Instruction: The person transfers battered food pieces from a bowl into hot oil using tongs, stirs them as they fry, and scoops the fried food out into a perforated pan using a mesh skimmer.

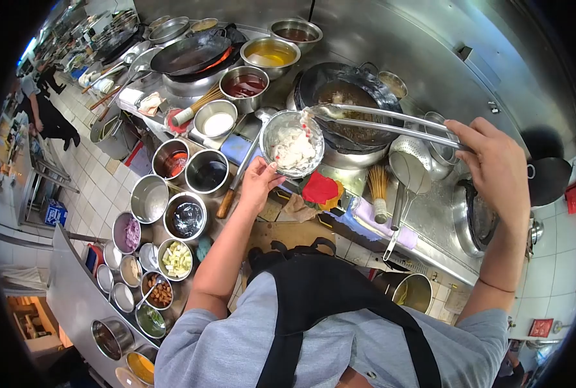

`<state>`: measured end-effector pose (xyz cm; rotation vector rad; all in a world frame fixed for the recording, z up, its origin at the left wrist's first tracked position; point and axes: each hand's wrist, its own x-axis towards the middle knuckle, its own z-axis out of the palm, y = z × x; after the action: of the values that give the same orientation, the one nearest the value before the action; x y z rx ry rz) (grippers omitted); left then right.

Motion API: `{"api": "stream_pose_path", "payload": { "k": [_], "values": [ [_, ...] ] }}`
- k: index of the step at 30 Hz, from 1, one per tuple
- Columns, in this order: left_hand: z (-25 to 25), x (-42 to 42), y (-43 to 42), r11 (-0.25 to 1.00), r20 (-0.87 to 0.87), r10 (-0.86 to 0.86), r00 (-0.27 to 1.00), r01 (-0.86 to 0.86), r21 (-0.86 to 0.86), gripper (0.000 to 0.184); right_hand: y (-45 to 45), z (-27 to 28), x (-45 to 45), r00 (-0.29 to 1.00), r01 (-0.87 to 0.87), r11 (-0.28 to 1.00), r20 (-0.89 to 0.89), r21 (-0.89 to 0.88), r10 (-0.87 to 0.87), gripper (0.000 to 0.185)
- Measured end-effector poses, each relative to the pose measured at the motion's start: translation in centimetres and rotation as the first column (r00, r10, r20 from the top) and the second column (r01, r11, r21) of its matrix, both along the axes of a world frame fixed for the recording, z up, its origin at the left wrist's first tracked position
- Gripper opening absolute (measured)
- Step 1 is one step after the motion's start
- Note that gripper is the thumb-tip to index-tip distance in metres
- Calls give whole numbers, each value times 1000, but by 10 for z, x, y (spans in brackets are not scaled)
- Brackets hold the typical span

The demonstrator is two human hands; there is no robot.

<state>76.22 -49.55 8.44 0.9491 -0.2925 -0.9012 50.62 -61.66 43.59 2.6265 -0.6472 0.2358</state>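
"What are the hands on?"
"Well apart; the left hand [260, 184] is clamped on the near rim of a metal bowl [299, 173] of white-coated pieces [294, 150]; the right hand [491, 155] grips long metal tongs [391, 114], tips at the bowl's far rim."
"Where's the bowl?"
"Near the tabletop [435, 205]'s front edge, beside the wok [312, 81] (a bristle brush [378, 194] lies along that edge)."

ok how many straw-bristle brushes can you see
2: one brush beside the bowl with white contents, another brush left of the perforated strainer. More may be hidden.
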Motion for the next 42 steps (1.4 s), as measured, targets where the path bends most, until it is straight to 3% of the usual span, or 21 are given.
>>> {"api": "stream_pose_path", "payload": {
  "k": [4, 6, 8, 11, 13, 16, 20, 23, 26, 27, 29, 32, 35, 39, 41, 42],
  "values": [
    [11, -3, -12, 999, -32, 42, 999, -43, -31, 14, -16, -28, -2, 999, 10, 999, -36, 48, -8, 36],
    [12, -3, -16, 999, -14, 41, 999, -41, -22, 15, -20, -37, -5, 984, 98, 995, -146, -13, -99, 39],
    [9, -2, -19, 998, 100, 61, 993, -61, -3, 16, -18, -38, -5, 972, 136, 990, -191, -27, -139, 40],
    [11, -3, -18, 998, 195, 39, 980, -46, 32, 17, -13, -39, -3, 975, 118, 993, -187, -7, -117, 41],
    [13, -6, -17, 998, 227, 35, 973, -45, 37, 17, -4, -39, 4, 986, -43, 999, -160, -29, 38, 37],
    [13, -11, -19, 999, 296, 34, 955, -40, 16, 16, -3, -47, 17, 983, -108, 993, -154, -49, 99, 34],
    [0, -17, -26, 995, 431, 56, 901, -86, 51, 16, -9, -55, 32, 977, -80, 994, -201, -71, 64, 33],
    [-4, -17, -24, 995, 353, -7, 936, -28, 93, 18, -14, -50, 30, 970, -49, 999, -240, -14, 45, 30],
    [2, -19, -17, 999, 205, -29, 978, 19, 48, 18, -16, -38, 14, 995, -31, 999, -90, 35, 34, 29],
    [4, -19, -16, 999, 207, -26, 978, 17, 46, 18, -17, -35, 10, 999, 31, 993, -41, 115, -27, 31],
    [7, -18, -16, 1000, 30, -11, 999, 11, -2, 15, -19, -29, 3, 989, 138, 953, 17, 270, -148, 34],
    [5, -13, -20, 1000, -59, 2, 998, -3, -15, 17, -41, -44, -17, 972, 130, 921, 136, 368, -191, 35],
    [2, -9, -13, 1000, -34, 20, 999, -21, -23, 16, -59, -67, -36, 932, 203, 877, 188, 435, -309, 36],
    [10, -8, 5, 995, -29, 75, 997, -73, 66, 16, -97, -117, -52, 891, 315, 816, 144, 485, -430, 38],
    [11, -7, 15, 992, -43, 102, 994, -98, 77, 15, -131, -147, -51, 850, 444, 734, 19, 513, -527, 41],
    [9, -7, 18, 988, -50, 131, 990, -126, 86, 15, -150, -162, -48, 865, 427, 743, 8, 516, -502, 41]
  ]
}}
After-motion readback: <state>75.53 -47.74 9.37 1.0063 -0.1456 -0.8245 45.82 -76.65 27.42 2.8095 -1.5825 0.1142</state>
